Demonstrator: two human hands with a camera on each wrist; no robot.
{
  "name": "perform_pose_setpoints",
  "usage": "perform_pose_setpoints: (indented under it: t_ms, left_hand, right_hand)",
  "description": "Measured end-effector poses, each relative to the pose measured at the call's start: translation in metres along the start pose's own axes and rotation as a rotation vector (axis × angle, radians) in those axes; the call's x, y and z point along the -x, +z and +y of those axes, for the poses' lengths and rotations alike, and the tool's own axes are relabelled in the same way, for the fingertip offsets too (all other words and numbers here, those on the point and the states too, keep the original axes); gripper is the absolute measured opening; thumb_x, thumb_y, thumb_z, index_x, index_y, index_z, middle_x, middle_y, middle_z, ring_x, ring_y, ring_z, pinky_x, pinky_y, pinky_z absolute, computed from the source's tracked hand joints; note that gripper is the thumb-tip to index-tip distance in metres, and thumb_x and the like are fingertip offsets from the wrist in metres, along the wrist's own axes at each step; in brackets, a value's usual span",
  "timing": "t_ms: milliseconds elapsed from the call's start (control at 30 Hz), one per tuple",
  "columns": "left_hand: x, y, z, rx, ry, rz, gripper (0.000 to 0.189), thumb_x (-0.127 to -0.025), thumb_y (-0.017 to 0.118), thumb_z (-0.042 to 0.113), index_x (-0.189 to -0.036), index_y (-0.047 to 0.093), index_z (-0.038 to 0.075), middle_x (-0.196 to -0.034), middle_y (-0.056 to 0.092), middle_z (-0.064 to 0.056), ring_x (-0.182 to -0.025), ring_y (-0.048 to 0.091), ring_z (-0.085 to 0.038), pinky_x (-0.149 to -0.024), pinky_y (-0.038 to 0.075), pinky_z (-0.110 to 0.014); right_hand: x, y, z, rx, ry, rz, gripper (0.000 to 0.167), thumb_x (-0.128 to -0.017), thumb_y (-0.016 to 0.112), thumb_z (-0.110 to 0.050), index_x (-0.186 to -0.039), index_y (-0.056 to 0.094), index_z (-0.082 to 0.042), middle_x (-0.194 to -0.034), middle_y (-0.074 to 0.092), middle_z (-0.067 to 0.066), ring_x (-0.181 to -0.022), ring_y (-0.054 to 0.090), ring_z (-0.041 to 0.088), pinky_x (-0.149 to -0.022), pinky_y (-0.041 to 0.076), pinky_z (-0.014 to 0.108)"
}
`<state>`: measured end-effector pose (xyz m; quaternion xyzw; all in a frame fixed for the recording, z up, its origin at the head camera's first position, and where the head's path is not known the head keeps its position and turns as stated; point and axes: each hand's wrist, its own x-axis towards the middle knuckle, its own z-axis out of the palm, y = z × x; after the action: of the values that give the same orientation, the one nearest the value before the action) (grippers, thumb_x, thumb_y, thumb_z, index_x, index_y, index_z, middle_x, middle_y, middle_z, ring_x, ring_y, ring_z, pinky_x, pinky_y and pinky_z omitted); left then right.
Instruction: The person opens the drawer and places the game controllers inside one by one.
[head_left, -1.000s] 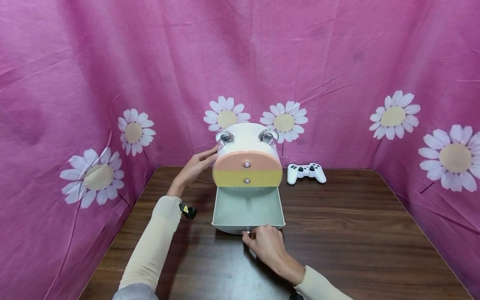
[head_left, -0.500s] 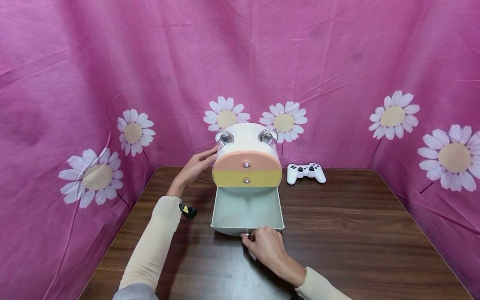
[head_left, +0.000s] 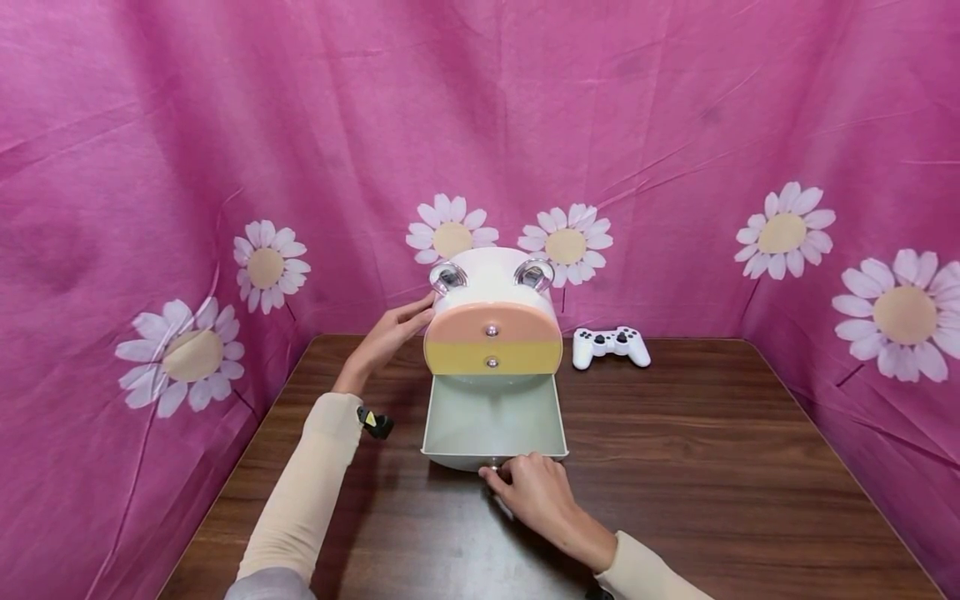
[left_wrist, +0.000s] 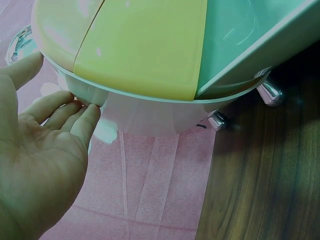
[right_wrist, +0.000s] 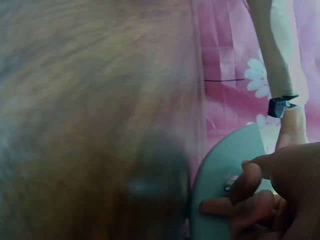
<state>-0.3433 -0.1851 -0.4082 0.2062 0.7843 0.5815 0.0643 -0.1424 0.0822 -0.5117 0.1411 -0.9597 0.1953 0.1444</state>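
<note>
A small frog-like drawer cabinet (head_left: 487,275) stands on the table, white on top with two shiny round eyes. Its orange drawer (head_left: 457,325) and yellow drawer (head_left: 450,358) are closed. The pale green bottom drawer (head_left: 495,421) is pulled far out, with nothing inside. My right hand (head_left: 536,492) pinches the silver knob (right_wrist: 231,183) on that drawer's front, fingers curled. On the cabinet's left side, the fingertips of my left hand (head_left: 386,337) rest against the white wall, palm (left_wrist: 45,165) facing it. Short silver feet (left_wrist: 270,92) show under the cabinet.
A white game controller (head_left: 611,347) lies at the back right of the cabinet. Pink cloth (head_left: 660,125) with white daisies hangs around the dark wooden table (head_left: 712,467). A black wrist strap piece (head_left: 377,423) sits at the left sleeve.
The bottom drawer's front came slightly toward me with my right hand during the first half second, then stayed nearly still. My left hand keeps its place on the cabinet's side.
</note>
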Motion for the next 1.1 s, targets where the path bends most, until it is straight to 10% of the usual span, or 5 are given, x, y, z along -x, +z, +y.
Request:
perform_pose_setpoints:
  t_ms: [433, 733, 1100]
  left_hand:
    - [-0.001, 0.0, 0.002, -0.032, 0.008, 0.009, 0.063, -0.108, 0.063, 0.043, -0.163, 0.045, 0.02, -0.17, 0.042, 0.006, -0.161, 0.031, -0.017, -0.132, 0.031, -0.047]
    - [0.0, -0.001, 0.0, -0.035, 0.015, 0.007, 0.06, -0.109, 0.062, 0.04, -0.163, 0.045, 0.02, -0.17, 0.042, 0.005, -0.162, 0.03, -0.018, -0.133, 0.03, -0.048]
    - [-0.001, -0.001, 0.0, -0.03, 0.013, 0.002, 0.061, -0.109, 0.061, 0.039, -0.163, 0.044, 0.018, -0.171, 0.04, 0.003, -0.162, 0.029, -0.02, -0.133, 0.029, -0.048]
  right_hand:
    - [-0.02, -0.066, 0.014, -0.032, -0.029, -0.091, 0.031, -0.093, 0.082, -0.028, -0.065, 0.067, -0.025, -0.056, 0.054, -0.014, -0.054, 0.053, 0.008, -0.051, 0.047, 0.033]
    - [-0.055, -0.129, 0.065, -0.029, -0.13, -0.052, 0.016, -0.097, 0.079, -0.022, -0.083, 0.076, -0.017, -0.059, 0.052, -0.012, -0.054, 0.046, 0.004, -0.052, 0.042, 0.026]
    - [-0.104, -0.179, 0.127, 0.039, -0.147, -0.121, 0.013, -0.097, 0.073, -0.011, -0.107, 0.081, -0.012, -0.091, 0.079, 0.003, -0.08, 0.071, 0.02, -0.075, 0.059, 0.052]
